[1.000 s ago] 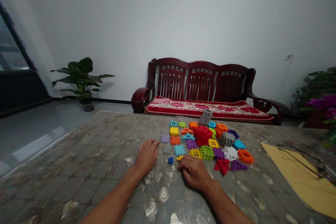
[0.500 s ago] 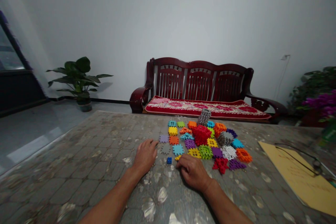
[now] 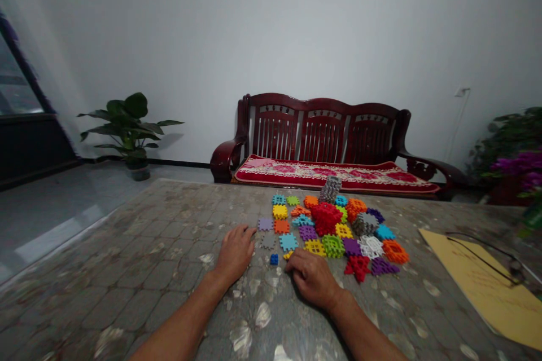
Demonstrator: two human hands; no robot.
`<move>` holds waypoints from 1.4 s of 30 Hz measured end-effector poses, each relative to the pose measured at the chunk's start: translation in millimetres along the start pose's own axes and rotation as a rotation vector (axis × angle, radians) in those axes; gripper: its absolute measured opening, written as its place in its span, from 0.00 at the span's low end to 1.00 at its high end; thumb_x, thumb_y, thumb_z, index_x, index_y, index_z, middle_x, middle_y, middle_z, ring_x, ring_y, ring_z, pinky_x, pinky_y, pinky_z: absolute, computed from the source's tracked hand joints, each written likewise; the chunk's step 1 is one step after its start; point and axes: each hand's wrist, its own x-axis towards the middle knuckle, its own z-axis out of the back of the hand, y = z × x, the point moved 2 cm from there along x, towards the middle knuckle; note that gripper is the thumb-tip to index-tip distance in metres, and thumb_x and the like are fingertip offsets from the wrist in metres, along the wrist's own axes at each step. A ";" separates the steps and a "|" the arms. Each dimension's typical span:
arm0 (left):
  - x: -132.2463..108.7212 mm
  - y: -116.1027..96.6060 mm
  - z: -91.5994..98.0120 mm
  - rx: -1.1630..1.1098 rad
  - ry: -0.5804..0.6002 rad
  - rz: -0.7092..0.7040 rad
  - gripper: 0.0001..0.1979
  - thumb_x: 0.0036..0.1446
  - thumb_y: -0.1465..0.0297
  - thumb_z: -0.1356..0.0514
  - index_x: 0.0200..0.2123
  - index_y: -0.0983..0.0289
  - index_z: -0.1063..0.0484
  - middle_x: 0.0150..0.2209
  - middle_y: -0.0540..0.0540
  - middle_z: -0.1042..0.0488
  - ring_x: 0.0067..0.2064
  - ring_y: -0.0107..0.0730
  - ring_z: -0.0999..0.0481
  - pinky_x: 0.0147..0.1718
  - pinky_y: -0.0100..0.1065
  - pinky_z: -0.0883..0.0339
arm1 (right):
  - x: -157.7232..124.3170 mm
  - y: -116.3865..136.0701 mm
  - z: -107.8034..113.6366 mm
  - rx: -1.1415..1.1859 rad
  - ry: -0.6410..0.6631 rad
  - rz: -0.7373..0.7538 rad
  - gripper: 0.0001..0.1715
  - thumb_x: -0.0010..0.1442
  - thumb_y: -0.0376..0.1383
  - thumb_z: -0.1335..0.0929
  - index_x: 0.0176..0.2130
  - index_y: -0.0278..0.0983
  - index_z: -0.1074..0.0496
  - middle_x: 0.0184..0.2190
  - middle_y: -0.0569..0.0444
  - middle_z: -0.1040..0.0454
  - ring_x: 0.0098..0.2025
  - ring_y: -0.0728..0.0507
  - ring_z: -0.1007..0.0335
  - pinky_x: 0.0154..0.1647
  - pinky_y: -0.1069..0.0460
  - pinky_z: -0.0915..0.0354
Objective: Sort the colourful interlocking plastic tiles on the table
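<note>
My left hand [image 3: 235, 248] rests palm down on the patterned tabletop, fingers stretched forward and slightly bent, holding nothing. Close to its fingertips lie a lavender square interlocking tile [image 3: 266, 224] and a grey tile [image 3: 268, 242]. Between the two hands sits a small blue block [image 3: 274, 259]. My right hand [image 3: 312, 276] rests on the table with its fingers curled in, and I see nothing in them. Just behind its knuckles a yellow piece [image 3: 288, 255] shows in part. A light blue tile [image 3: 288, 242] and a yellow window-shaped tile [image 3: 314, 247] lie beyond it.
Many coloured interlocking pieces spread to the right, with a red cluster [image 3: 327, 218], a grey stack [image 3: 330, 189] and a red star-like piece [image 3: 358, 267]. A yellow envelope [image 3: 478, 287] with eyeglasses [image 3: 486, 248] lies at the right. A wooden bench [image 3: 322, 135] stands behind the table.
The view has shifted very slightly. Both hands and all the pieces stay where they were.
</note>
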 end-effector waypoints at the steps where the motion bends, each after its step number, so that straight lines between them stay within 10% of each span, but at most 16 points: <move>1: 0.0 0.0 -0.1 0.002 0.001 -0.002 0.21 0.62 0.72 0.50 0.56 0.61 0.30 0.58 0.61 0.30 0.60 0.43 0.34 0.60 0.45 0.45 | 0.0 -0.1 0.0 0.001 0.001 0.001 0.17 0.47 0.22 0.39 0.32 0.39 0.29 0.31 0.55 0.28 0.36 0.47 0.31 0.36 0.54 0.41; 42: 0.0 -2.9 3.3 0.028 0.015 0.000 0.21 0.62 0.73 0.50 0.57 0.61 0.30 0.58 0.61 0.30 0.60 0.42 0.34 0.61 0.44 0.45 | 1.6 0.7 1.4 -0.019 0.040 -0.047 0.17 0.50 0.21 0.38 0.34 0.39 0.27 0.32 0.55 0.28 0.37 0.47 0.31 0.38 0.55 0.40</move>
